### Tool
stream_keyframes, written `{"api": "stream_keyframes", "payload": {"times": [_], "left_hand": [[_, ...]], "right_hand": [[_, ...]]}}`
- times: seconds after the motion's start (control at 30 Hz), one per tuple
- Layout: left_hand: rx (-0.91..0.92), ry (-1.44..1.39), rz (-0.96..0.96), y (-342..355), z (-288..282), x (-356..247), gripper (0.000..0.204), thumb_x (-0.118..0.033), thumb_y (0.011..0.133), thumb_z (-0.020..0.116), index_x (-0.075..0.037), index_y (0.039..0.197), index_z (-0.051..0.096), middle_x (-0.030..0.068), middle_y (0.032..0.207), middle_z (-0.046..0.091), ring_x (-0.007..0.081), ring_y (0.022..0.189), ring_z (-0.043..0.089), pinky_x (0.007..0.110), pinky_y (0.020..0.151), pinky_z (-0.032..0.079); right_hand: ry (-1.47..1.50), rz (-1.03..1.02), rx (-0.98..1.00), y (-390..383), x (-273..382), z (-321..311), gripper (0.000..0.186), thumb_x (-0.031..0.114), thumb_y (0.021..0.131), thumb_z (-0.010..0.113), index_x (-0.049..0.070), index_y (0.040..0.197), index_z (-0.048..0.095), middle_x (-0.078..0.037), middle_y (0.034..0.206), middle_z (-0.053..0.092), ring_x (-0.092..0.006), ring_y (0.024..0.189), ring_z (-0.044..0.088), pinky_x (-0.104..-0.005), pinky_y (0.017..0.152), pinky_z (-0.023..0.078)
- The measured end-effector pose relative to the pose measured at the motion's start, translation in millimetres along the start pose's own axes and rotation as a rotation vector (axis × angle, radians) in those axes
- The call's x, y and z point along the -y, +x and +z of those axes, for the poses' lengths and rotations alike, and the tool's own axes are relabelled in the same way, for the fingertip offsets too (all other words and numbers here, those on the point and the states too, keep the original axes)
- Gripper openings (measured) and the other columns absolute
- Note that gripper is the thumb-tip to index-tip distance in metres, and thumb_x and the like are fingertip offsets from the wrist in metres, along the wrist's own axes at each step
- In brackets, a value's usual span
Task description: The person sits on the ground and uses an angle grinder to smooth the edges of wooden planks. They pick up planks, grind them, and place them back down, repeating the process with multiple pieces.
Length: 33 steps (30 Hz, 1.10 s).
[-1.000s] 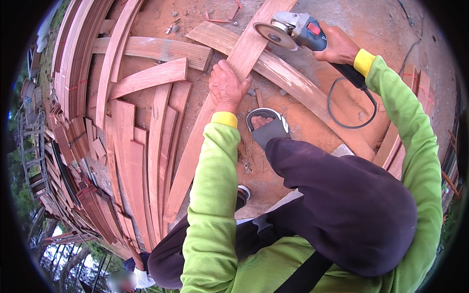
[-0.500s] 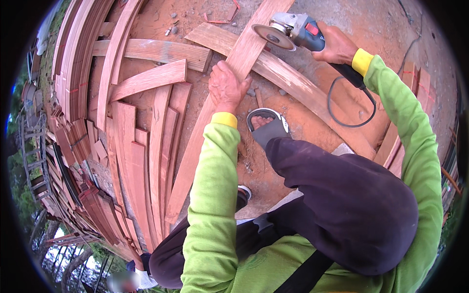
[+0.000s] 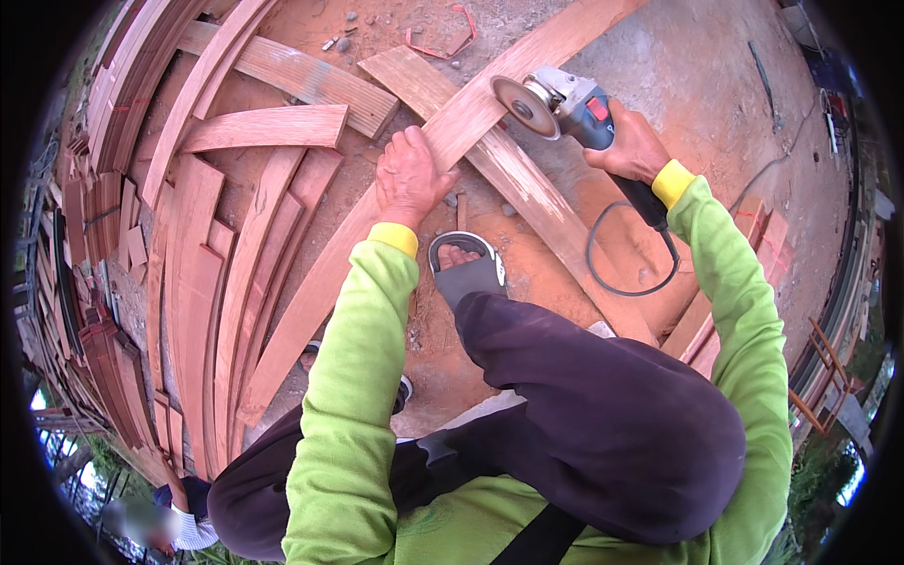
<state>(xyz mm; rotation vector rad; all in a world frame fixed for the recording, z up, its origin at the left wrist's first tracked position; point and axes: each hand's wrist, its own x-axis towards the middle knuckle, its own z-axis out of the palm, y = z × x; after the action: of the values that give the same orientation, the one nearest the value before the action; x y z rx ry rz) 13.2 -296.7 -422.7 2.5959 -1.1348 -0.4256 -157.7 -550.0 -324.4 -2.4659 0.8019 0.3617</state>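
My left hand (image 3: 410, 179) is closed over a long reddish plank (image 3: 541, 47), gripping it below where it crosses a rougher board (image 3: 537, 202). My right hand (image 3: 629, 141) is wrapped around an angle grinder (image 3: 576, 105) with a blue-grey body and red switch. The grinder's disc (image 3: 516, 107) stands at the right edge of the upper plank; whether it touches the wood, I cannot tell. A dark cable (image 3: 593, 268) loops from the black handle over the sandy ground. My sandalled foot (image 3: 466, 268) rests between the two boards.
Stacks of reddish boards (image 3: 132, 75) and loose planks (image 3: 193, 311) cover the left. More boards (image 3: 758, 231) lie on the right, behind my arm. Broken red strapping (image 3: 461, 33) and stones lie at the top. Another person (image 3: 179, 527) is at the lower left rim.
The view has shifted and tilted: boards, foot and both hands appear further left, with the grinder and foot lower in the picture. Both hands keep the same grips.
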Motion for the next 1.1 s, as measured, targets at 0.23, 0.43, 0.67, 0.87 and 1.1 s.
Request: {"api": "stream_keyframes", "payload": {"times": [0.23,0.43,0.67,0.87,1.1], "left_hand": [[-0.007,-0.010,0.006,-0.3,0.5,-1.9,0.066,-0.036,0.063,0.084,-0.001,0.104,0.046,0.0205,0.102,0.055,0.0373,0.097,0.059,0.045,0.082,0.050],[-0.017,-0.014,0.010,-0.1,0.2,-2.2,0.066,-0.035,0.062,0.085,-0.001,0.103,0.046,0.0208,0.101,0.056,0.0374,0.095,0.059,0.045,0.081,0.050],[-0.054,0.031,0.032,0.5,2.1,-1.2,0.065,-0.037,0.061,0.085,-0.002,0.101,0.047,0.0178,0.097,0.057,0.0335,0.091,0.062,0.042,0.080,0.051],[-0.046,0.035,0.024,0.4,1.7,-1.2,0.065,-0.037,0.061,0.085,-0.002,0.101,0.047,0.0181,0.097,0.057,0.0339,0.091,0.062,0.042,0.080,0.051],[-0.038,0.030,0.016,0.9,-0.5,-3.0,0.065,-0.037,0.061,0.085,-0.002,0.101,0.048,0.0183,0.097,0.057,0.0343,0.091,0.062,0.042,0.081,0.051]], "right_hand": [[0.013,-0.007,-0.001,2.6,-5.7,1.2,0.063,0.026,0.061,0.074,-0.012,0.106,0.053,-0.029,0.086,0.064,-0.0389,0.079,0.066,-0.0412,0.074,0.052],[-0.018,0.031,0.030,5.9,-5.4,1.7,0.068,0.027,0.060,0.074,-0.011,0.112,0.052,-0.027,0.086,0.065,-0.0358,0.078,0.066,-0.0399,0.074,0.052],[-0.004,0.006,-0.004,7.0,-4.3,3.4,0.067,0.028,0.060,0.074,-0.011,0.111,0.053,-0.026,0.084,0.065,-0.0351,0.076,0.066,-0.0400,0.072,0.053],[0.022,0.036,0.038,6.0,7.0,-4.3,0.061,0.026,0.061,0.074,-0.013,0.103,0.055,-0.031,0.090,0.065,-0.0416,0.084,0.066,-0.0426,0.077,0.052],[0.006,0.037,0.029,6.8,6.6,-4.1,0.061,0.027,0.060,0.075,-0.013,0.102,0.055,-0.031,0.088,0.065,-0.0415,0.083,0.066,-0.0423,0.077,0.052]]}}
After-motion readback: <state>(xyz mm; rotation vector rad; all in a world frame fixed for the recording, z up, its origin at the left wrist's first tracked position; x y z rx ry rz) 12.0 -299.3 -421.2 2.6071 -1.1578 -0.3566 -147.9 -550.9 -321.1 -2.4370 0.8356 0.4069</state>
